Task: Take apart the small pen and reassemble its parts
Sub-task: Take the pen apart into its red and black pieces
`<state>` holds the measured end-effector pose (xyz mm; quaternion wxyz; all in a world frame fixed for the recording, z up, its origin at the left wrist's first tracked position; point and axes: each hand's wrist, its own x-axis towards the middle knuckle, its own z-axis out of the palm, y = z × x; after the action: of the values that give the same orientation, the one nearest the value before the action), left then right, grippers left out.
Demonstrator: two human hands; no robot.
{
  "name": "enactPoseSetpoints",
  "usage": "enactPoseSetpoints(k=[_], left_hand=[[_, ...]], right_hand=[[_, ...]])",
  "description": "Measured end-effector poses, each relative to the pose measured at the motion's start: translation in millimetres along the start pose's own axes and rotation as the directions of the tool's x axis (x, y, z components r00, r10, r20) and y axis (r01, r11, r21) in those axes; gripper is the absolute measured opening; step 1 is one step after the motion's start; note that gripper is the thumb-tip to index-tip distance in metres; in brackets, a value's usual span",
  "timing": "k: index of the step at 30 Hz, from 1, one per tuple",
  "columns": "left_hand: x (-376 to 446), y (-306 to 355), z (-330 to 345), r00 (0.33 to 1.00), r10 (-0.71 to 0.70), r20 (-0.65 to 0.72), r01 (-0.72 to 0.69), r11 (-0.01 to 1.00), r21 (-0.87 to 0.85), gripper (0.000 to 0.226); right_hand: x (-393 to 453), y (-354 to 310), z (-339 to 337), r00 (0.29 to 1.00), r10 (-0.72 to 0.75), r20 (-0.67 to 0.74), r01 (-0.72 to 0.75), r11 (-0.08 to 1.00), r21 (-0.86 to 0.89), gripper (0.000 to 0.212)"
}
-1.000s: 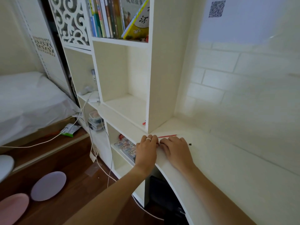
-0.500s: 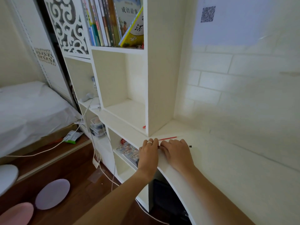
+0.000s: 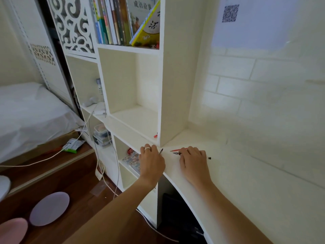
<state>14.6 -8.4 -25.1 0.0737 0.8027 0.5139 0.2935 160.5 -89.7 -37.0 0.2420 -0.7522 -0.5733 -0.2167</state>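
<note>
- Since half a second ago the two hands, then side by side and touching, are apart, each carrying a piece of the pen; bare desk top (image 3: 171,162) shows between them.
- Left hand (image 3: 152,162): knuckles up at the front edge of the desk, a ring on one finger, fingers curled and pinching a thin dark pen piece (image 3: 161,151). The piece sticks out past the fingers, tilted up toward the bookshelf (image 3: 174,85).
- Between the hands, farther back: a thin red refill (image 3: 177,149) lies flat on the desk, its right end running behind the right hand's fingers.
- Right hand (image 3: 193,161): palm down on the desk, fingers closed over a dark pen section with pointed tip (image 3: 176,153); the tip points left toward the left hand. Most of that section is hidden under the fingers.
- Right of the right hand: a small black part (image 3: 209,158) lies alone on the desk, just beside the knuckles, not touching them.
- Pen state: in separate pieces, all at the desk corner below the bookshelf.
</note>
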Motion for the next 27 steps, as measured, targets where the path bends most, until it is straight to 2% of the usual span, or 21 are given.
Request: enactPoseSetpoints(k=[11,19,27], left_hand=[[9,7,2,0.998,-0.067,0.007,0.066,0.997,0.044,0.015],[7,3,6,0.999,-0.03,-0.015,0.03,1.0,0.005,0.009],[4,-3,14,0.996,-0.05,-0.077,0.044,0.996,-0.074,0.014]], right_hand=[[-4,1,-2,0.997,0.046,0.06,-0.05,0.996,0.073,0.044],[-3,2,0,0.996,0.063,0.066,-0.069,0.993,0.098,0.033],[-3,2,1,0.997,0.057,0.058,-0.064,0.989,0.135,0.036]])
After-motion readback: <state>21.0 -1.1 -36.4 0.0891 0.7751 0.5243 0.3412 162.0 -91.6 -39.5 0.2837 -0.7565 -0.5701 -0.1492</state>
